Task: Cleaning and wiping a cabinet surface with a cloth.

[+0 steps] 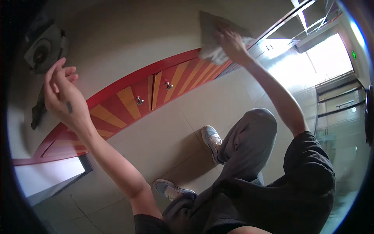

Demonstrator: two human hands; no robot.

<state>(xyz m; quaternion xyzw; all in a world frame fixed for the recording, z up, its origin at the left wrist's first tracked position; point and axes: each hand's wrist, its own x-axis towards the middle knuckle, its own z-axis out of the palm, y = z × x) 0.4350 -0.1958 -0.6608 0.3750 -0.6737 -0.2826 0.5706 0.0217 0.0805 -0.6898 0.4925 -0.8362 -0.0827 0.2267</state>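
My right hand (232, 43) is at the far side, pressed onto a greyish-white cloth (209, 36) on the pale surface above a red edge. Motion blurs the hand and cloth slightly, and the hand covers part of the cloth. On the left, my left hand (65, 93) is raised with loosely bent fingers apart and nothing in them. A dark mark shows on its back. Nearest to it is a grey device with a round dark part (41, 50); a dark elongated object (39, 107) lies partly behind the hand.
Below the surface runs a red cabinet front with orange rays (126, 102) and small metal knobs (139, 101). My legs and sneakers (212, 138) stand on the tiled floor (183, 113). Glass panels (339, 128) line the right side, with a bright window (331, 56) beyond.
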